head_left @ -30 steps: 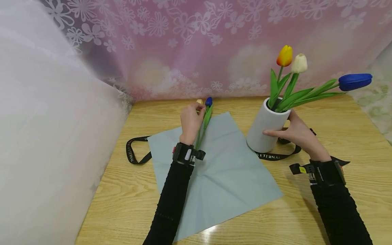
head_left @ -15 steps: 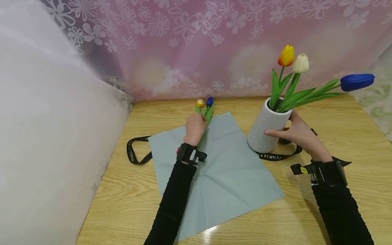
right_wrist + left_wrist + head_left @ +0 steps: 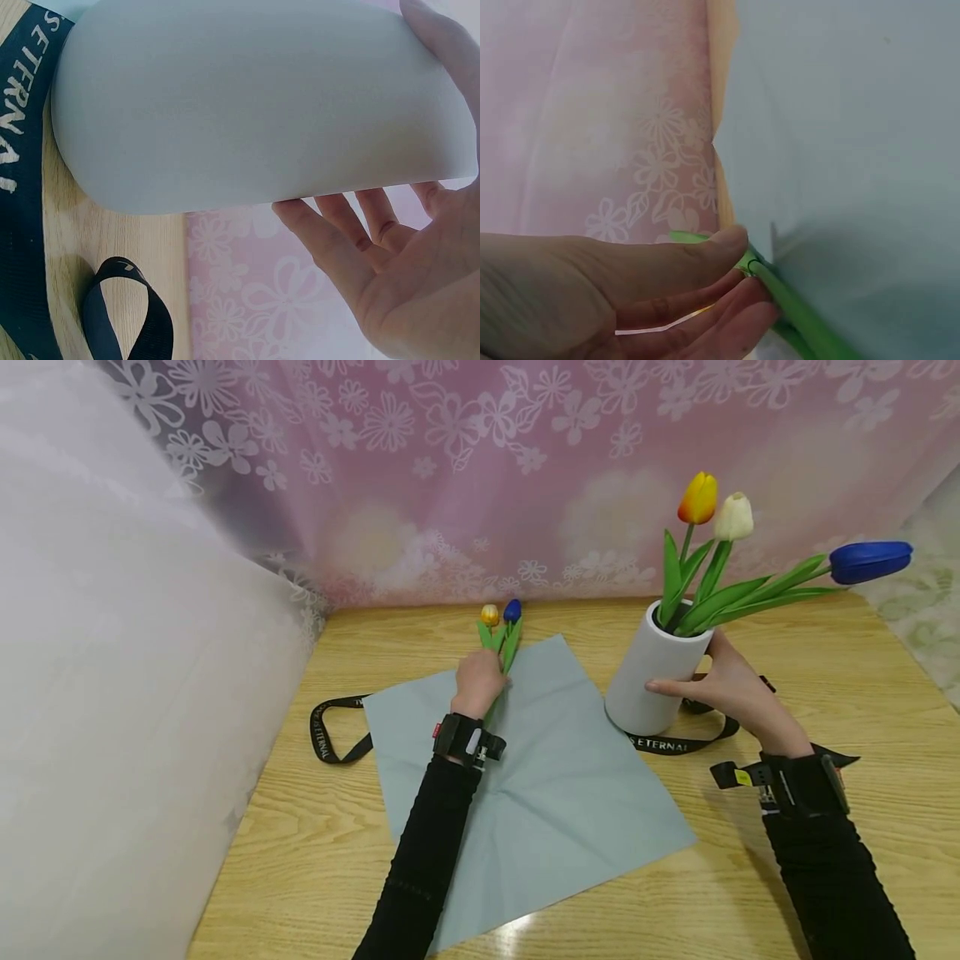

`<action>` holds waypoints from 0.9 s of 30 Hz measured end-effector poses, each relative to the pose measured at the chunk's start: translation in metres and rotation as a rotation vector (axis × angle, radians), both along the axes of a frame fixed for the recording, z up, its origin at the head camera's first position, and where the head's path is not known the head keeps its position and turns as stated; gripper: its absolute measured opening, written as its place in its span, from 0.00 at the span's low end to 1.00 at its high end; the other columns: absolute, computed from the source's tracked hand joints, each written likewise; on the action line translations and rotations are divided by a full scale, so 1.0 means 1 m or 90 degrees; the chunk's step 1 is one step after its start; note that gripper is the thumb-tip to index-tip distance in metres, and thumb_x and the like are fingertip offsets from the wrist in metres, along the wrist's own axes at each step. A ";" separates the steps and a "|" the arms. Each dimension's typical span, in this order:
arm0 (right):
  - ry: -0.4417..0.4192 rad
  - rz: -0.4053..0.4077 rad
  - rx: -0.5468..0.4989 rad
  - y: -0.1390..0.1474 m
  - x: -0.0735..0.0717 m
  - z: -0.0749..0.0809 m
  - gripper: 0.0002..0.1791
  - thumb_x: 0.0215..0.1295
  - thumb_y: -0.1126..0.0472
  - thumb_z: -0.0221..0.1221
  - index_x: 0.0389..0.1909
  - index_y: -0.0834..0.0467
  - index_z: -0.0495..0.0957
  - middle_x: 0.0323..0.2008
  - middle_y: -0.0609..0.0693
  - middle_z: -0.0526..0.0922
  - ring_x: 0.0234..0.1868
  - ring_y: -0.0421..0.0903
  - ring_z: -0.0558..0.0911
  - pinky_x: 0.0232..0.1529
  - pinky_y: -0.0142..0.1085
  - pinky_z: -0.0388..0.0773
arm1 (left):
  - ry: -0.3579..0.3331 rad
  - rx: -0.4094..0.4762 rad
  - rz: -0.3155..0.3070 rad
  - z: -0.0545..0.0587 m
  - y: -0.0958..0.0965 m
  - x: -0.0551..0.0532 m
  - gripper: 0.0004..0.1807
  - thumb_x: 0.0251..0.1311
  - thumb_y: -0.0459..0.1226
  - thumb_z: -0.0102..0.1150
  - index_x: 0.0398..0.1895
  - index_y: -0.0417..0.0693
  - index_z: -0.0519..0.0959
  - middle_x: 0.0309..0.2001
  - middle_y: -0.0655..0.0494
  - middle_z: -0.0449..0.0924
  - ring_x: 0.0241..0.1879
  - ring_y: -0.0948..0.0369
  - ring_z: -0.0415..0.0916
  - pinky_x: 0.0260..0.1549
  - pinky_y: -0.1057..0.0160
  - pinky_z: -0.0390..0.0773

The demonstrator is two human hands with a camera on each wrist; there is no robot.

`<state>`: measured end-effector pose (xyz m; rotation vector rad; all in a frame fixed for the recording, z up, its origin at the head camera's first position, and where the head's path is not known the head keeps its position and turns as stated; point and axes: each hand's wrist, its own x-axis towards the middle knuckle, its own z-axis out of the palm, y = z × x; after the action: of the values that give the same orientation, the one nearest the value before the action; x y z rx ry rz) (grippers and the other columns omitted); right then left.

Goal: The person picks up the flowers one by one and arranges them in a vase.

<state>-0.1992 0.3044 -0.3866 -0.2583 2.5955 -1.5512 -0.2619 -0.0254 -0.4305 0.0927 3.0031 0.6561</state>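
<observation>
My left hand [image 3: 478,683] lies over the stems of two tulips, one yellow-orange [image 3: 490,614] and one blue [image 3: 512,611], on a grey-blue paper sheet [image 3: 570,785]. In the left wrist view the thumb and fingers pinch a green stem [image 3: 799,307]; whether both stems are in the pinch is unclear. My right hand [image 3: 735,689] grips the white vase [image 3: 648,681], thumb in front and fingers behind. Three larger tulips stand in the vase: yellow-red [image 3: 698,498], white [image 3: 733,517] and a blue one [image 3: 870,562] leaning right.
A black lettered ribbon [image 3: 339,731] loops out at the left of the paper. More black ribbon [image 3: 667,744] lies around the vase's base. The wooden table [image 3: 300,868] meets a pink floral curtain [image 3: 450,510] at the back and white fabric on the left.
My left hand has moved from beside the yellow-orange tulip's head down onto the stems, uncovering that head. My right hand and the vase have stayed put.
</observation>
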 end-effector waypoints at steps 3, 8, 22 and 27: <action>0.003 0.002 0.001 0.000 0.001 0.000 0.62 0.60 0.62 0.73 0.81 0.33 0.38 0.74 0.61 0.54 0.71 0.64 0.60 0.62 0.73 0.63 | -0.009 -0.006 -0.004 -0.001 0.000 0.000 0.09 0.57 0.36 0.74 0.27 0.40 0.85 0.25 0.51 0.77 0.25 0.57 0.73 0.19 0.63 0.71; 0.007 -0.001 0.004 0.000 0.002 -0.001 0.62 0.60 0.60 0.73 0.81 0.33 0.38 0.74 0.61 0.55 0.71 0.65 0.61 0.63 0.72 0.64 | -0.007 -0.025 -0.009 -0.003 0.001 0.000 0.19 0.55 0.35 0.76 0.15 0.44 0.75 0.19 0.55 0.68 0.24 0.58 0.71 0.20 0.63 0.72; 0.004 0.001 0.003 0.001 -0.001 0.001 0.64 0.59 0.63 0.73 0.81 0.33 0.36 0.75 0.59 0.54 0.72 0.63 0.60 0.64 0.72 0.62 | 0.014 -0.042 -0.023 -0.004 0.000 -0.003 0.18 0.56 0.30 0.70 0.14 0.44 0.73 0.19 0.54 0.69 0.24 0.56 0.74 0.23 0.59 0.79; 0.005 0.002 0.001 0.001 0.000 0.001 0.63 0.59 0.64 0.73 0.81 0.34 0.37 0.75 0.59 0.54 0.73 0.64 0.59 0.64 0.73 0.61 | 0.003 -0.026 -0.015 -0.004 -0.001 -0.002 0.20 0.56 0.32 0.72 0.12 0.45 0.73 0.18 0.54 0.70 0.24 0.56 0.74 0.23 0.59 0.81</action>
<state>-0.1995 0.3053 -0.3855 -0.2681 2.6014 -1.5505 -0.2638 -0.0266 -0.4343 0.1267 3.0129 0.5928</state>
